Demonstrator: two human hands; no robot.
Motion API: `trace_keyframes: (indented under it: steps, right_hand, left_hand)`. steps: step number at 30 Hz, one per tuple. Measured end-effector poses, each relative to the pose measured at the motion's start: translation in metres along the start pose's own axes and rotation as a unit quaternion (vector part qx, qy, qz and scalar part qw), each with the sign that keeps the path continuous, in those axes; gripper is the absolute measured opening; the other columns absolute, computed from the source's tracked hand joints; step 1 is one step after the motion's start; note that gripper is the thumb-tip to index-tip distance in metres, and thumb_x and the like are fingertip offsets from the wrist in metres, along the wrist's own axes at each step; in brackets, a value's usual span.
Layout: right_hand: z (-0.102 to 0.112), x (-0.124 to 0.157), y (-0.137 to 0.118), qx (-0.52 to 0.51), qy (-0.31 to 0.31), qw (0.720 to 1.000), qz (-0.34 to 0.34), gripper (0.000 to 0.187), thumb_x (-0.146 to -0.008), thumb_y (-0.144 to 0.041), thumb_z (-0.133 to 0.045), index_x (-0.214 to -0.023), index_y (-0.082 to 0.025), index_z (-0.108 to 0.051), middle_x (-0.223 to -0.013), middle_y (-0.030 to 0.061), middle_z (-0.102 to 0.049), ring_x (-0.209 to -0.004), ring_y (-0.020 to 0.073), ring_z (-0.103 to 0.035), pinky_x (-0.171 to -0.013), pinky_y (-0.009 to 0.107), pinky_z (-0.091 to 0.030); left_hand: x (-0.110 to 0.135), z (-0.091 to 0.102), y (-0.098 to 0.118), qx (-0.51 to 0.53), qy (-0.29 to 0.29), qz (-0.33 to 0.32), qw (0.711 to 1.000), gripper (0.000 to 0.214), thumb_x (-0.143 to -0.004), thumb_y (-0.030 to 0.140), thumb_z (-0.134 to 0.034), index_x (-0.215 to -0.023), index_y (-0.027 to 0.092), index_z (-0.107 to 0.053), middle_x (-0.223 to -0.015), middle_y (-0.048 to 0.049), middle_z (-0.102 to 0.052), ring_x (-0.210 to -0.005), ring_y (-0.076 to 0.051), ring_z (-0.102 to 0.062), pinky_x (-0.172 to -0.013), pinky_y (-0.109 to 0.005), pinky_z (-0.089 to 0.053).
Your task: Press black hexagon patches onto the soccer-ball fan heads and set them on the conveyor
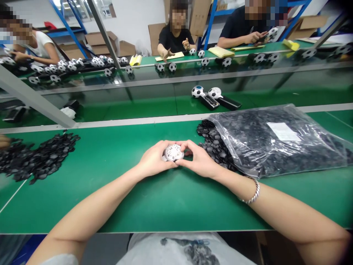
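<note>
A white, ball-shaped soccer-ball casing with a lattice of openings is held between both hands above the green table. My left hand wraps round its left side, with the thumb along the near edge. My right hand grips its right side, the thumb low at the front and the index finger at the upper right. A dark patch shows at its lower edge; whether my right fingers also hold a small piece is hidden. Right of my hands, small black panel pieces spill from a clear plastic bag.
Another pile of black pieces lies at the left. Beyond the table's raised edge, a conveyor carries two ball-headed devices. Several people sit across the line, with many soccer balls before them. A slanted grey post stands at left.
</note>
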State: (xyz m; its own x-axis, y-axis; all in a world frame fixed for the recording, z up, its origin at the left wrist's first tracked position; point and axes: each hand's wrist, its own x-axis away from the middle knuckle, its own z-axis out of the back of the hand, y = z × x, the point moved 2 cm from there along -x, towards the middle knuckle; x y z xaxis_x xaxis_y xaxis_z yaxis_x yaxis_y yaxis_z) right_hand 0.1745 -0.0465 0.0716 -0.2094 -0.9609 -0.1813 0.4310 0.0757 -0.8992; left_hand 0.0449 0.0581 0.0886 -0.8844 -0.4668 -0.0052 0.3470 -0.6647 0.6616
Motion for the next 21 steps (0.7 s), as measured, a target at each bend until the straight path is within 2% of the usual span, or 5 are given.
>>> trace_keyframes:
  steps: [4,7,12,18,21]
  right_hand:
    - [0.002,-0.003,0.0,0.033,0.008,0.999,-0.023,0.028,-0.066,-0.023,-0.066,-0.083,-0.019,-0.044,-0.106,0.005,-0.057,-0.096,0.0187,-0.054,-0.072,0.03,-0.045]
    - [0.018,-0.007,0.004,0.069,-0.015,0.997,-0.019,0.026,-0.069,-0.026,-0.066,-0.087,-0.019,-0.049,-0.099,0.0043,-0.058,-0.089,0.0172,-0.056,-0.07,0.028,-0.045]
    - [0.044,-0.006,0.012,0.264,-0.072,0.961,-0.036,0.014,-0.074,-0.023,-0.064,-0.087,-0.018,-0.063,-0.088,0.0043,-0.058,-0.074,0.0147,-0.056,-0.072,0.029,-0.044]
    - [0.032,-0.001,0.007,0.351,-0.127,0.928,0.011,0.013,-0.08,-0.021,-0.056,-0.089,-0.018,-0.066,-0.088,0.0057,-0.061,-0.084,0.0176,-0.055,-0.075,0.027,-0.042]
    - [0.022,0.0,0.005,0.428,-0.146,0.889,0.072,0.018,-0.085,-0.02,-0.048,-0.088,-0.015,-0.064,-0.085,0.0081,-0.061,-0.081,0.0192,-0.054,-0.073,0.03,-0.04]
  left_hand:
    - [0.001,-0.002,-0.001,0.009,0.003,-0.002,1.0,0.057,-0.064,0.037,-0.069,-0.116,0.028,-0.049,-0.111,-0.002,-0.056,-0.096,-0.022,-0.055,-0.078,-0.032,-0.046]
    - [0.002,-0.002,-0.001,-0.019,-0.005,-0.002,1.0,0.062,-0.065,0.038,-0.067,-0.121,0.026,-0.045,-0.116,-0.0033,-0.054,-0.099,-0.023,-0.055,-0.079,-0.033,-0.046]
    - [0.001,0.004,-0.001,-0.127,-0.032,-0.031,0.991,0.057,-0.068,0.024,-0.06,-0.122,0.023,-0.043,-0.117,-0.005,-0.056,-0.101,-0.025,-0.052,-0.083,-0.038,-0.042]
    - [-0.007,0.005,-0.006,-0.231,0.007,-0.112,0.966,0.063,-0.068,-0.001,-0.038,-0.126,0.024,-0.044,-0.106,-0.005,-0.058,-0.102,-0.022,-0.046,-0.092,-0.043,-0.033]
    - [-0.008,0.003,-0.01,-0.221,0.003,-0.127,0.967,0.065,-0.068,-0.002,-0.037,-0.127,0.024,-0.043,-0.102,-0.0045,-0.057,-0.101,-0.021,-0.047,-0.097,-0.044,-0.03]
